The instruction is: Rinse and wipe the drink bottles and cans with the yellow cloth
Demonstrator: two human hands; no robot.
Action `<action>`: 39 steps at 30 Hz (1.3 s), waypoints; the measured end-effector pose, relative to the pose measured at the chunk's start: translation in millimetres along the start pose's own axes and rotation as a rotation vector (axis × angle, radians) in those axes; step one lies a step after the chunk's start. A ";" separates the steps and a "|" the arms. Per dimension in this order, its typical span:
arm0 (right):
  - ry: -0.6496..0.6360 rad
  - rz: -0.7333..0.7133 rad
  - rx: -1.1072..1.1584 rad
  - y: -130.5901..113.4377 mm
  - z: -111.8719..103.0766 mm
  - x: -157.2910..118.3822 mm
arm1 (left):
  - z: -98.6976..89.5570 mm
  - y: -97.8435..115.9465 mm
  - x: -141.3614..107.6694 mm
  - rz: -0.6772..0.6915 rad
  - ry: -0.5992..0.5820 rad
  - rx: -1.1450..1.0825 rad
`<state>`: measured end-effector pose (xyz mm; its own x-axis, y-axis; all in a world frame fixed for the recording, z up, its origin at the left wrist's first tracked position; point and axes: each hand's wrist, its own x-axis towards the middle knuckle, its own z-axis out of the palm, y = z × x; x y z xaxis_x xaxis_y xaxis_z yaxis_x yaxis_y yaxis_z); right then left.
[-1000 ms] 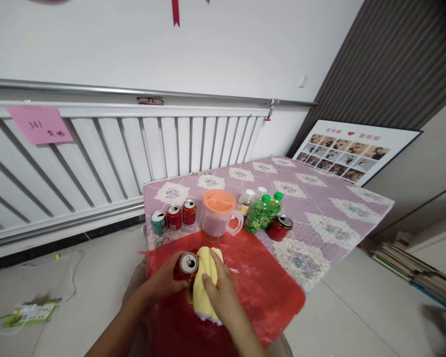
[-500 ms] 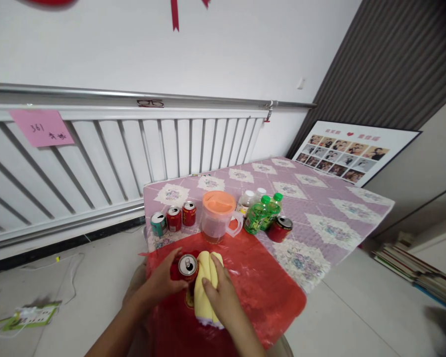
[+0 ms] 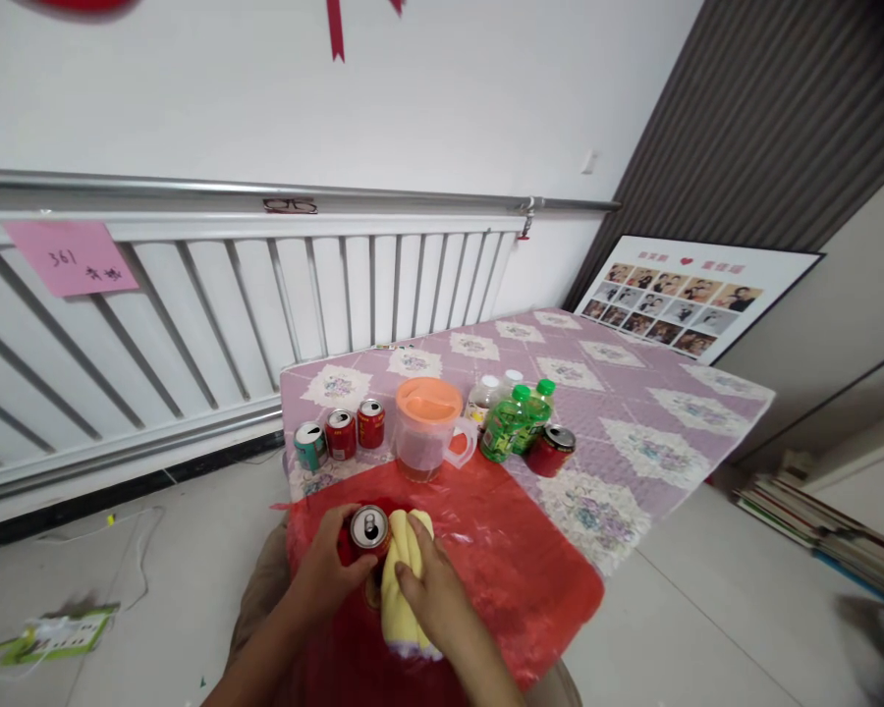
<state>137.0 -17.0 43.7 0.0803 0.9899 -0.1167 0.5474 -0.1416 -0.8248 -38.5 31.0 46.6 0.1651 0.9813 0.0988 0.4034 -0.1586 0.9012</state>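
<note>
My left hand (image 3: 328,571) curls round an opened red drink can (image 3: 369,530), its fingers at the far side and the thumb at the near side. The can stands upright on a red plastic sheet (image 3: 508,570). A folded yellow cloth (image 3: 399,614) is in my right hand (image 3: 436,595), thumb on top and fingers over its far end. The cloth lies right beside the can, against or almost against its right side. Behind both hands is a clear jug (image 3: 419,457) with an orange lid and some amber liquid in the bottom.
On the left of the jug stand a teal can (image 3: 310,447) and two red cans (image 3: 341,434). To its right are green bottles (image 3: 502,427), white-capped bottles (image 3: 482,398) and another red can (image 3: 551,452). A patterned tablecloth (image 3: 596,378) covers the table, with a radiator (image 3: 383,285) behind.
My left hand has closed in on the red can, its fingers now against it. The cloth in my right hand has shifted slightly nearer to me. The whole view has moved a little.
</note>
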 end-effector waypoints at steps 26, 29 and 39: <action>0.070 -0.061 -0.034 -11.3 -14.3 7.2 | -20.2 2.3 18.1 -0.036 -0.243 -0.029; 0.077 -0.058 -0.049 -17.6 -17.3 8.3 | -5.2 0.4 7.2 -0.058 -0.033 0.052; -0.016 -0.013 -0.046 -3.4 -4.1 3.6 | -1.5 0.0 7.8 0.072 -0.032 0.045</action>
<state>138.8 -13.0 48.3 0.0600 0.9916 -0.1147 0.5860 -0.1280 -0.8001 -38.5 38.8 48.0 0.2235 0.9634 0.1481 0.4291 -0.2337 0.8725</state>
